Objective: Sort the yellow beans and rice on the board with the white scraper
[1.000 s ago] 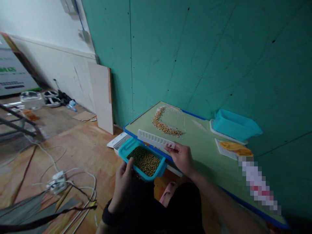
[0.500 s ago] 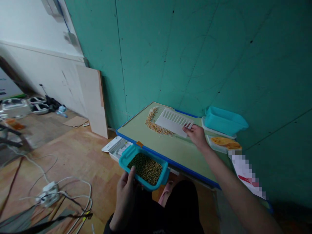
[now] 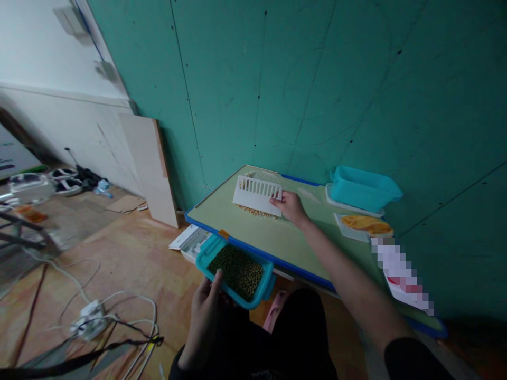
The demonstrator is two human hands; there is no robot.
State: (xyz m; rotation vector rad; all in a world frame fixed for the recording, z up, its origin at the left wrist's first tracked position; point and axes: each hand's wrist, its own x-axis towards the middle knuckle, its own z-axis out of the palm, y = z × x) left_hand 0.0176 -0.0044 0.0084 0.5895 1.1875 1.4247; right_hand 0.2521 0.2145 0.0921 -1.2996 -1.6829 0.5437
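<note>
A turquoise plastic container [image 3: 266, 287] is gripped at its near left side by my left hand [image 3: 208, 303], below the table's front edge. Inside it lie green beans [image 3: 227, 264] and yellowish beans [image 3: 251, 277]. My right hand [image 3: 291, 206] pinches the right end of a white slotted plastic board [image 3: 255, 201], which stands tilted over the table [image 3: 304, 245]. Yellow soybeans [image 3: 253, 211] show along the board's lower edge and through some slots; the board hides the rest of the pile.
A second turquoise container [image 3: 364, 190] stands on a white lid or tray at the table's back right. Beside it are a folded orange cloth [image 3: 366, 224] and a pixelated white packet [image 3: 402, 277]. A green wall [image 3: 317, 95] borders the table. Cables and a power strip [image 3: 91, 319] lie on the floor.
My right hand has moved left with the slotted board, which is now tilted up in front of the soybeans. My left hand still holds the container in nearly the same place.
</note>
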